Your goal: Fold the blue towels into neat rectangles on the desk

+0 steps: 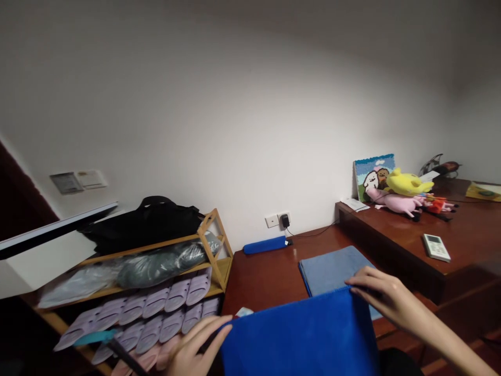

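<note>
A bright blue cloth [297, 339] hangs in front of me, stretched between my two hands, its lower part cut off by the frame. My left hand [201, 344] pinches its upper left corner between thumb and fingers. At the upper right, my right hand [381, 292] grips the top edge near the other corner. Behind the blue cloth, a folded grey-blue cloth [332, 269] lies flat on the reddish-brown wooden desk [254, 282], partly covered from view. A long, narrow blue bundle [265, 245] rests against the wall at the desk's back.
On the left, a wooden rack [219, 250] holds lilac slippers [156, 301], plastic-wrapped items and a black bag [144, 224]. To the right, a raised wooden surface [391, 235] carries plush toys [407, 183], a picture and a white remote [436, 247]. A black plug [285, 221] sits in the wall socket.
</note>
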### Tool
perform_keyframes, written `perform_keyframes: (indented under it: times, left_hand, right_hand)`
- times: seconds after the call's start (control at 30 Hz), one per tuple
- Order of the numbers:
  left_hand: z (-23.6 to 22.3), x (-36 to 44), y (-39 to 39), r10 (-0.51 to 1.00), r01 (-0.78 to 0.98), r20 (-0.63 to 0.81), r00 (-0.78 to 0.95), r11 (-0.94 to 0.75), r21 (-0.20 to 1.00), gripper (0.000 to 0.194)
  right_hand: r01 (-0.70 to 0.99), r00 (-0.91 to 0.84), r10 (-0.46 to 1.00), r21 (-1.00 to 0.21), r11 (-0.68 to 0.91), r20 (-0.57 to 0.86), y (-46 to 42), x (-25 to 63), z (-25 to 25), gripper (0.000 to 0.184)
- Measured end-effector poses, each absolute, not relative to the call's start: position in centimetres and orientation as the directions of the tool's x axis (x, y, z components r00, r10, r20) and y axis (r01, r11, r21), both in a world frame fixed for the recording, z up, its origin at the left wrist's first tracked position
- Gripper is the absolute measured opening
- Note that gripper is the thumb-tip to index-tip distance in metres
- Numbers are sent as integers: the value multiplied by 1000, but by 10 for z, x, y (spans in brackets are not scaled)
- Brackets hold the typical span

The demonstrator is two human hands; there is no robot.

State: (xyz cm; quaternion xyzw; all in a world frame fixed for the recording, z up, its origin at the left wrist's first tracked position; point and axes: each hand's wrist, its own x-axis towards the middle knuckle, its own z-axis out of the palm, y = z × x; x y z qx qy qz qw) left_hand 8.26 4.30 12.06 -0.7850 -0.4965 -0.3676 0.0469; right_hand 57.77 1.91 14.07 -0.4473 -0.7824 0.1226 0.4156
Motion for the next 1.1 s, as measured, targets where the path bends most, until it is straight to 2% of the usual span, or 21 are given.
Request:
perform_keyframes:
  times: [0.1, 0.2, 0.37, 0.47, 0.53, 0.67, 0.83, 0.93, 1.0, 1.1]
  left_hand:
    - [139, 135, 79, 801, 693, 500, 329, -564, 449, 36]
    - [155, 182, 124, 787, 620, 443, 429, -613, 490, 36]
    - [183, 256, 189, 671, 591, 654, 350, -699, 402, 33]
    - [188, 291, 204, 567, 609, 766, 303, -734, 301, 32]
    - [179, 307, 203, 526, 636, 788, 319, -736, 233, 32]
    - [113, 323, 174, 537, 671, 743, 401, -724, 162, 36]
    - [-49, 340, 123, 668, 716, 589, 455, -668, 204, 34]
    - [-125, 346, 107, 637, 694, 592, 493, -699, 174, 35]
    - [-143, 346, 104, 595, 679, 620, 512, -722, 132, 34]
    - [-129, 344, 105, 608, 703, 616, 501, -701, 121, 32]
  right_hand:
    - [662, -220, 863, -580, 474, 455, 45, 612, 146, 38]
    - [720, -202, 879, -543, 432, 432, 88, 648, 153, 42]
    - [801, -79, 809, -447, 399, 582, 159, 698, 181, 33]
    - [809, 20, 769, -462, 363, 639, 179, 718, 189, 29]
    - [796, 64, 746, -485, 362, 662, 181, 729, 179, 32]
    - [766, 105, 763, -541, 347, 638, 160, 748, 112, 35]
    - [744, 185, 882, -648, 162, 433, 120, 759, -38, 35]
    - [734, 198, 926, -674, 76, 321, 103, 759, -112, 30]
    - [738, 204, 922, -671, 75, 328, 98, 760, -137, 30]
    - [771, 195, 896, -627, 112, 399, 96, 762, -143, 32]
